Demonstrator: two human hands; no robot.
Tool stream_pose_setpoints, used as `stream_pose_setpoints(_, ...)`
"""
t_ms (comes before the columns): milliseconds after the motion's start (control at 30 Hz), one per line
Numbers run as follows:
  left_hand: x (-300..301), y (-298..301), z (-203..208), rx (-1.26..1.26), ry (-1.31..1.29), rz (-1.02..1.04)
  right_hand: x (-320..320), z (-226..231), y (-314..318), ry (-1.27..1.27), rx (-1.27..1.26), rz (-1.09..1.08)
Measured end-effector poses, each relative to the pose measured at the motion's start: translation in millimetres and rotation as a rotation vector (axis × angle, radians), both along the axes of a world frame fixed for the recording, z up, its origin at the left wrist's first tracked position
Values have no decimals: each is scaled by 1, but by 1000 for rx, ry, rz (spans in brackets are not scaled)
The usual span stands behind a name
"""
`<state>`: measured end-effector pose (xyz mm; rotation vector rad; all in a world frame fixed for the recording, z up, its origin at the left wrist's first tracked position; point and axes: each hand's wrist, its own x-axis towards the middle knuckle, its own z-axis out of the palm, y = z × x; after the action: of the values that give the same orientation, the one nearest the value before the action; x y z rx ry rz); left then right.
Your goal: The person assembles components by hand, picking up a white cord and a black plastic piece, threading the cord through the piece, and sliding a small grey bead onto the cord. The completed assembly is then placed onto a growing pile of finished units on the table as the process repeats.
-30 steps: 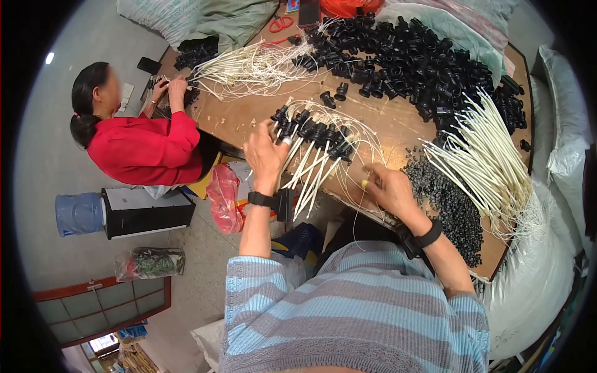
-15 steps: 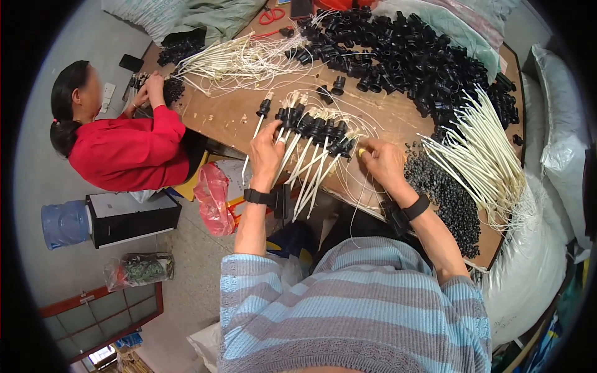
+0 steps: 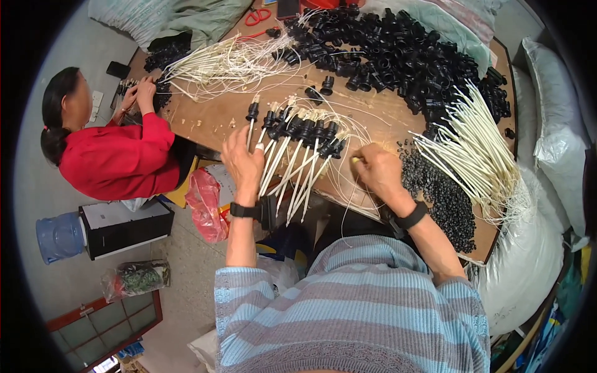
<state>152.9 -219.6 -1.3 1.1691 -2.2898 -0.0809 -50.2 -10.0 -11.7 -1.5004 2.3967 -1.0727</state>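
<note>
My left hand (image 3: pixel 243 160) is over the lower part of a single white tube with a black socket (image 3: pixel 252 112) at its top. Its fingers are apart, and I see no grip on the tube. Beside it, to the right, lies a row of several white tubes with black sockets (image 3: pixel 305 130), thin wires trailing from their far ends. My right hand (image 3: pixel 379 169) is right of that row, fingers curled together, with a yellow cover on one fingertip. What it pinches, if anything, is too small to make out. Loose white wires (image 3: pixel 350 180) run close to it.
Black sockets (image 3: pixel 398 56) are heaped at the table's far side. A bundle of white tubes (image 3: pixel 476 149) and small black pieces (image 3: pixel 438 202) lie right; more wired tubes (image 3: pixel 217 68) lie far left. A person in red (image 3: pixel 118 158) works at the left edge.
My left hand has moved left and its fingers have spread away from the row of sockets. My right hand has turned slightly, its fingers curling in more. The whole view has shifted a little.
</note>
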Motion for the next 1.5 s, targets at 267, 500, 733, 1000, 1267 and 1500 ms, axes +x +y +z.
stream_pose_setpoints(267,-106,100,6,469,224,-1018,-39,8,59,-43,125,-253)
stream_pose_setpoints(500,-100,99,-3,506,-109,-944,-37,17,108,-176,130,-263)
stream_pose_setpoints(733,-99,103,-7,397,-190,-903,-29,15,93,-117,91,-50)
stream_pose_setpoints(1000,-101,97,5,827,-78,-770,-31,13,98,-142,19,-115)
stream_pose_setpoints(1267,-72,82,22,1005,-91,-692,-24,15,74,-155,-54,-71)
stream_pose_setpoints(1500,-69,113,19,465,16,-894,-15,-3,49,-9,-33,74)
